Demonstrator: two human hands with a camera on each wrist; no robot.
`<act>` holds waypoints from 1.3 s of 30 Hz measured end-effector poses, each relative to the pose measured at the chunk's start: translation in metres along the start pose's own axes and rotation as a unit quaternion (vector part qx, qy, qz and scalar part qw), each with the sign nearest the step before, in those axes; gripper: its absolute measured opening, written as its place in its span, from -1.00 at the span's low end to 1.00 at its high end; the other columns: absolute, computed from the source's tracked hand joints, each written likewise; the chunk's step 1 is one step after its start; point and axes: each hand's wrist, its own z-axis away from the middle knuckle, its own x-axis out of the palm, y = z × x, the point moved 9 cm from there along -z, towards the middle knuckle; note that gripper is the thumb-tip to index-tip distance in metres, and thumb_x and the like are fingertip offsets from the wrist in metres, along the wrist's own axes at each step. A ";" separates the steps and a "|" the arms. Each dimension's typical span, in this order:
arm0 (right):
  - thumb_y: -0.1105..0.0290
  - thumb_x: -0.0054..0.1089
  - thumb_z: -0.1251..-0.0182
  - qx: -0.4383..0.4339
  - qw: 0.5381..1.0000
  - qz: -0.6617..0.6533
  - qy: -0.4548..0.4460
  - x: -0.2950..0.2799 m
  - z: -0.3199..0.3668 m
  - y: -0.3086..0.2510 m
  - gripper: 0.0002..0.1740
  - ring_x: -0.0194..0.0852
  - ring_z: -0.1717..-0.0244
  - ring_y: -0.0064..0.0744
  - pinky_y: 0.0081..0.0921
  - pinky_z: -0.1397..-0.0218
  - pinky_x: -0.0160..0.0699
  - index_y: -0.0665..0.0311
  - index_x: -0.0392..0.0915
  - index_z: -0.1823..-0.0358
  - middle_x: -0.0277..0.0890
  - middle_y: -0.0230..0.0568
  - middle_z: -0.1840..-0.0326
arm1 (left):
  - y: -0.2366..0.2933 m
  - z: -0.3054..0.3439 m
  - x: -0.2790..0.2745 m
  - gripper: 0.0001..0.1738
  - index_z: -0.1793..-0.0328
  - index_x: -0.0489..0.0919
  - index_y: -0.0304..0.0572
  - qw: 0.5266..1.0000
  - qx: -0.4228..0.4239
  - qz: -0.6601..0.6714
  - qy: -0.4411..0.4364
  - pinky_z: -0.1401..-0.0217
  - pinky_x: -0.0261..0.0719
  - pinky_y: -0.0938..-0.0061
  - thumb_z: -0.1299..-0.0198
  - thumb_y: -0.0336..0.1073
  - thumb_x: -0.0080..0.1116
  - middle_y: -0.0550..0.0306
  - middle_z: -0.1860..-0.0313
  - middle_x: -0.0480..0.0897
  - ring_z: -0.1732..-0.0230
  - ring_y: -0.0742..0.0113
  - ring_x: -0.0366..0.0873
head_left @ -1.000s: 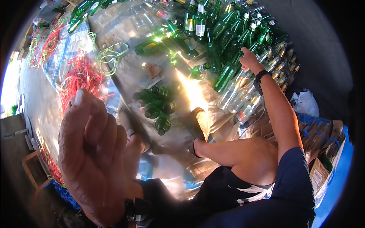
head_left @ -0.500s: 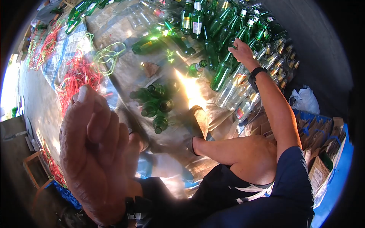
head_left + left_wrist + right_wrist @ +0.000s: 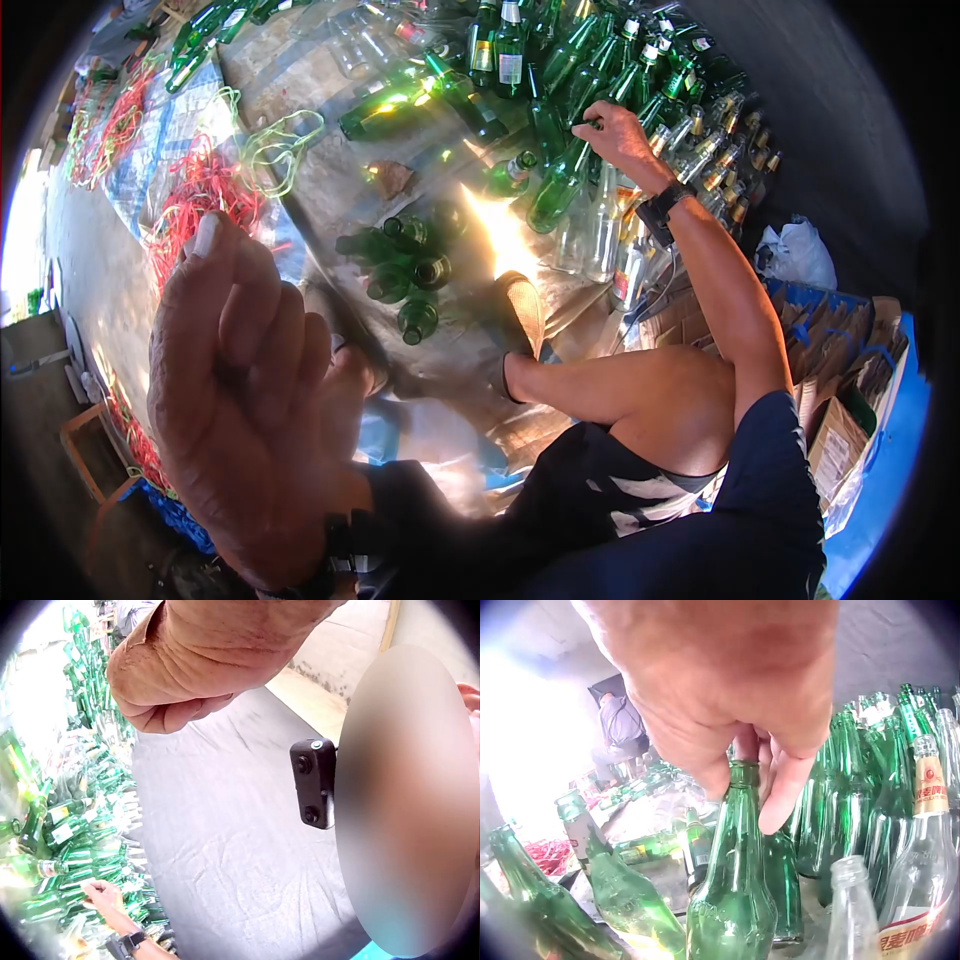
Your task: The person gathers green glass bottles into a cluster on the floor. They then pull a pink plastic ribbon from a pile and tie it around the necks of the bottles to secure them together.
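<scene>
My right hand (image 3: 618,138) grips a green glass bottle (image 3: 560,192) by its neck at the edge of the bottle pile. In the right wrist view, thumb and fingers close round the top of that bottle (image 3: 733,900), which stands nearly upright there. Clear bottles (image 3: 851,915) and other green ones crowd around it. Raised close to the head camera, my left hand (image 3: 245,400) has loosely curled fingers and holds nothing. Several green bottles (image 3: 410,265) stand together on the floor between the left hand and the right foot.
Green bottles (image 3: 590,60) are massed at the back, beside clear ones (image 3: 720,160). Red strapping (image 3: 205,190) and pale green cord (image 3: 285,150) lie at left. A crate of folded cardboard (image 3: 840,380) and a white bag (image 3: 797,255) stand at right. Another person (image 3: 621,724) sits in the background.
My right hand has come left and down from over the pile onto the green bottle's neck; the bottle has shifted slightly left. The left hand keeps its raised pose.
</scene>
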 end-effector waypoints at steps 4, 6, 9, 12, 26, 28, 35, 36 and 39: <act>0.14 0.56 -0.13 -0.003 1.000 -0.006 -0.014 -0.010 0.017 -0.020 -0.58 0.60 0.36 -0.17 -0.25 0.24 0.56 0.30 0.69 0.14 0.60 -0.05 0.39 | 0.002 0.003 0.004 -0.84 0.10 0.49 -0.23 0.999 0.008 0.010 0.029 0.60 0.00 0.61 -0.59 -0.31 0.03 0.43 0.53 0.23 0.67 0.68 0.03; 0.15 0.56 -0.13 -0.017 1.000 0.000 -0.015 -0.013 0.025 -0.023 -0.58 0.59 0.36 -0.16 -0.24 0.25 0.55 0.31 0.68 0.15 0.59 -0.05 0.40 | 0.005 0.005 -0.002 -0.84 0.11 0.48 -0.22 0.997 0.012 0.003 0.071 0.60 0.00 0.61 -0.58 -0.32 0.03 0.43 0.53 0.23 0.67 0.68 0.03; 0.17 0.55 -0.14 -0.048 0.999 -0.009 -0.023 -0.017 0.036 -0.038 -0.60 0.55 0.35 -0.16 -0.24 0.25 0.52 0.32 0.65 0.18 0.55 -0.07 0.37 | 0.006 0.004 -0.001 -0.82 0.17 0.46 -0.17 1.000 0.013 -0.001 0.011 0.59 -0.01 0.61 -0.59 -0.33 0.03 0.43 0.52 0.23 0.66 0.67 0.04; 0.20 0.52 -0.18 -0.051 0.998 -0.023 -0.032 -0.023 0.053 -0.048 -0.62 0.54 0.36 -0.20 -0.28 0.26 0.51 0.35 0.63 0.18 0.52 -0.07 0.32 | 0.005 0.001 0.004 -0.79 0.22 0.43 -0.12 0.999 0.000 0.026 -0.033 0.57 0.00 0.60 -0.59 -0.34 0.02 0.43 0.53 0.23 0.65 0.67 0.04; 0.35 0.54 -0.07 -0.128 0.985 -0.035 -0.107 -0.031 0.093 -0.122 -0.65 0.61 0.34 -0.14 -0.30 0.25 0.58 0.35 0.59 0.20 0.54 -0.11 0.28 | 0.013 0.004 0.003 -0.76 0.27 0.40 -0.04 0.998 -0.004 -0.016 -0.062 0.52 0.03 0.60 -0.56 -0.34 0.08 0.48 0.56 0.24 0.64 0.67 0.04; 0.35 0.53 -0.07 -0.152 0.980 -0.039 -0.119 -0.031 0.101 -0.143 -0.66 0.61 0.32 -0.12 -0.29 0.24 0.58 0.35 0.59 0.20 0.54 -0.11 0.28 | 0.014 0.004 0.002 -0.76 0.27 0.40 -0.04 0.998 0.000 -0.017 -0.056 0.51 0.04 0.60 -0.56 -0.34 0.08 0.49 0.56 0.24 0.64 0.67 0.04; 0.42 0.49 -0.12 -0.242 0.955 -0.028 -0.169 -0.005 0.124 -0.184 -0.70 0.54 0.35 -0.22 -0.35 0.31 0.51 0.30 0.54 0.19 0.47 -0.18 0.29 | 0.019 0.008 -0.001 -0.77 0.27 0.43 -0.06 0.999 0.017 -0.029 -0.032 0.48 0.04 0.61 -0.54 -0.33 0.10 0.50 0.56 0.26 0.64 0.67 0.03; 0.42 0.49 -0.12 -0.259 0.950 -0.040 -0.171 -0.001 0.127 -0.190 -0.70 0.54 0.34 -0.22 -0.35 0.31 0.50 0.30 0.53 0.20 0.46 -0.18 0.30 | 0.019 0.008 -0.001 -0.77 0.27 0.43 -0.06 0.999 0.017 -0.028 -0.031 0.48 0.04 0.61 -0.54 -0.33 0.10 0.50 0.56 0.26 0.64 0.67 0.03; 0.45 0.48 -0.12 -0.288 0.938 -0.063 -0.182 0.012 0.133 -0.198 -0.71 0.53 0.31 -0.20 -0.35 0.29 0.49 0.30 0.52 0.21 0.46 -0.18 0.29 | 0.019 0.009 -0.002 -0.80 0.25 0.45 -0.08 0.999 0.021 -0.026 -0.027 0.48 0.05 0.61 -0.53 -0.33 0.11 0.50 0.56 0.26 0.64 0.67 0.03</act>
